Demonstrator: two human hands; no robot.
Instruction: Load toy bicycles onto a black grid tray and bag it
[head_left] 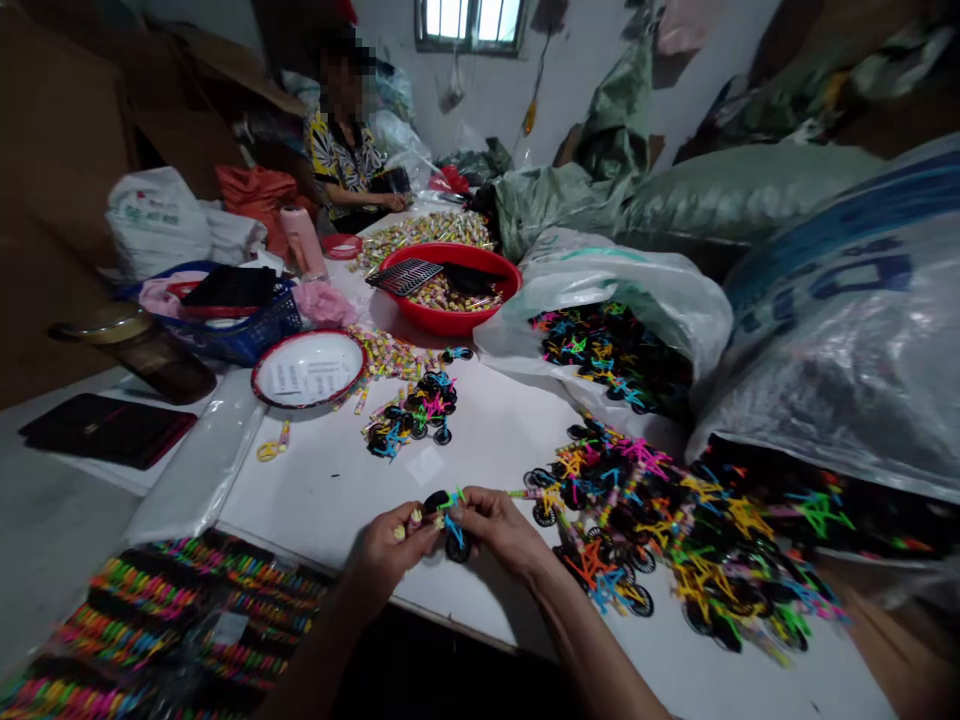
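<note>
Above the front edge of the white table [300, 500], both hands meet on a small toy bicycle [456, 540] with blue and green plastic parts and black wheels. My right hand [499, 525] pinches its right side between thumb and fingers. My left hand [396, 548] is closed at its left side, with pale wrapped candy tubes [412, 521] showing between the fingers. How the tubes touch the bicycle is too small to tell. A small cluster of toy bicycles [420, 410] lies beyond my hands, and a large colourful heap of them [637, 510] spreads to the right.
An enamel plate [259, 395], a red basin [450, 322] and a blue basket [247, 345] stand farther back. Yellow-handled scissors [271, 448] lie on the left. An open white sack [697, 290] spills bicycles. Packed rows [150, 625] sit low left. Another person [349, 170] sits at the far end.
</note>
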